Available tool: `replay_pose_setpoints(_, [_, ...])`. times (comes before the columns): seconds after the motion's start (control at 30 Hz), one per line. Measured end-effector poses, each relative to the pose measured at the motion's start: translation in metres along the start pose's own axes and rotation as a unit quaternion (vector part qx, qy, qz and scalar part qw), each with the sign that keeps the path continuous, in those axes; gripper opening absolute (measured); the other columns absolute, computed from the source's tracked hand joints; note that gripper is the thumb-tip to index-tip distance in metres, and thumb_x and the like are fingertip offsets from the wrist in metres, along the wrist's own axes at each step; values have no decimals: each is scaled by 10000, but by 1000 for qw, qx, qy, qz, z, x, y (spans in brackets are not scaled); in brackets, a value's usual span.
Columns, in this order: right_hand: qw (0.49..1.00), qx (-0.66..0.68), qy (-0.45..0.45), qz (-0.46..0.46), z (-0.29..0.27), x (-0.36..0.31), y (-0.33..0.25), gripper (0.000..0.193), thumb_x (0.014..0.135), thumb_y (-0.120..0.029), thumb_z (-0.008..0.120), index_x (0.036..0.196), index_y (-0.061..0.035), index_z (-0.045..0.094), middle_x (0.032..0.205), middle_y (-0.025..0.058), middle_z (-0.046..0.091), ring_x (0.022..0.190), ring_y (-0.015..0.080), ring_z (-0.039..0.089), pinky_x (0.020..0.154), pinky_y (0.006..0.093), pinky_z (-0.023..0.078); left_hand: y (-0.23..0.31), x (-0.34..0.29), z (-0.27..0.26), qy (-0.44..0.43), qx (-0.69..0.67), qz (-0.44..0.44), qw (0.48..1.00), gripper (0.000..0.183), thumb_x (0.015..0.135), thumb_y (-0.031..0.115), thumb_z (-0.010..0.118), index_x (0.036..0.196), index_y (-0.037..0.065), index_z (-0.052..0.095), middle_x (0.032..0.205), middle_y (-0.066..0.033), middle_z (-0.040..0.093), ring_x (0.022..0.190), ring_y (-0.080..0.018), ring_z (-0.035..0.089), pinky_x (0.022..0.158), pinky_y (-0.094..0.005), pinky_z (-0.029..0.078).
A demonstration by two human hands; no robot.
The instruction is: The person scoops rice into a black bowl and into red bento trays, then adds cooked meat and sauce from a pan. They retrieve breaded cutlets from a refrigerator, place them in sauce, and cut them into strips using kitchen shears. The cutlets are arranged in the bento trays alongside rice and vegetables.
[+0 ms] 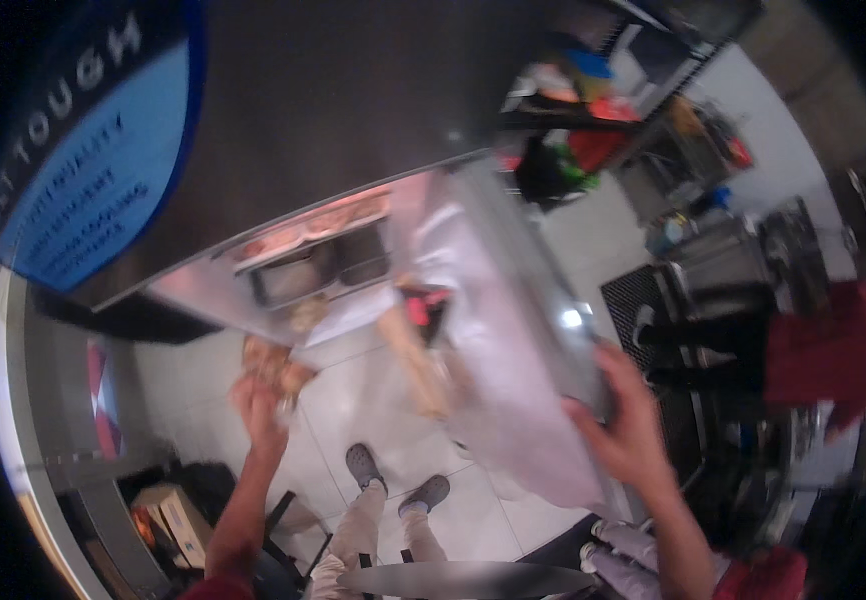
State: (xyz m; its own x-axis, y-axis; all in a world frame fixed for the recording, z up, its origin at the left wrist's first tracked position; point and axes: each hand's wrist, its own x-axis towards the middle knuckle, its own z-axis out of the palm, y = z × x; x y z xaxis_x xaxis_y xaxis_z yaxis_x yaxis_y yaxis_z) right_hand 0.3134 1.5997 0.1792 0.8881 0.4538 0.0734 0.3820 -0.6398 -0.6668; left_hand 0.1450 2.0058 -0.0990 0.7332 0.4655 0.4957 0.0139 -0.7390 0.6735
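My left hand (265,405) is closed on a blurred brown-orange bundle (278,365), perhaps food in a clear bag; its exact kind is hard to make out. It hangs above the floor, in front of an opened refrigerator compartment. My right hand (618,425) grips the outer edge of the open refrigerator door (513,330), thumb on the inner face. Shelves on the door's inside hold brown and red packets (423,310). Inside the refrigerator, metal pans (338,265) stand in a row beneath a reddish glow, with a small pale-brown item (308,313) at the front.
The dark refrigerator front (333,110) carries a large blue sticker (113,190). At right, a person in a maroon shirt (823,345) stands by a work counter, and another person is at lower right. A cardboard box (175,525) sits on a shelf at lower left.
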Motion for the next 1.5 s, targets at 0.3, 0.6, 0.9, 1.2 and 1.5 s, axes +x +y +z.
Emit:
replay_pose_setpoints(0.3, [963, 183, 125, 156, 140, -15, -106, 843, 936, -302, 567, 1483, 112, 77, 1502, 342, 230, 1402, 423, 296, 1171, 429, 230, 77, -148, -124, -198, -471, -462, 725, 757, 891, 168, 605, 1528, 128, 199, 1518, -153, 314, 1319, -377, 413, 1139, -536, 257])
replay_pose_setpoints(0.6, [911, 359, -201, -28, 134, -44, -57, 547, 1020, -280, 459, 1435, 48, 324, 1406, 279, 453, 1263, 352, 512, 1041, 403, 422, 108, -123, -43, -353, -370, -436, 740, 492, 942, 192, 553, 1384, 66, 378, 1372, -179, 454, 1215, -339, 496, 1068, -506, 352])
replay_pose_setpoints(0.9, [896, 229, 48, 377, -14, -394, 233, 493, 967, -361, 504, 1259, 32, 561, 1232, 256, 609, 1087, 382, 622, 958, 422, 486, 180, -123, 142, -374, -353, -205, 833, 260, 982, 209, 511, 1114, -2, 583, 1072, -179, 624, 977, -305, 612, 938, -485, 485])
replay_pose_setpoints(1.2, [746, 288, 243, 549, -254, -582, 372, 492, 978, -366, 541, 1340, -33, 545, 1208, 121, 662, 1088, 227, 640, 925, 346, 488, 509, -161, 384, -409, 27, 291, 865, 215, 872, 27, 546, 1084, -1, 558, 1066, -171, 499, 951, -333, 466, 884, -434, 390])
replay_pose_setpoints(1.5, [702, 423, 400, 409, -440, -536, 621, 422, 1003, -292, 547, 1357, -63, 527, 1245, 65, 632, 1129, 175, 608, 887, 321, 495, 916, -277, 627, -575, -221, 285, 735, 313, 816, 29, 587, 1129, 30, 598, 1031, -189, 537, 1000, -379, 482, 887, -452, 389])
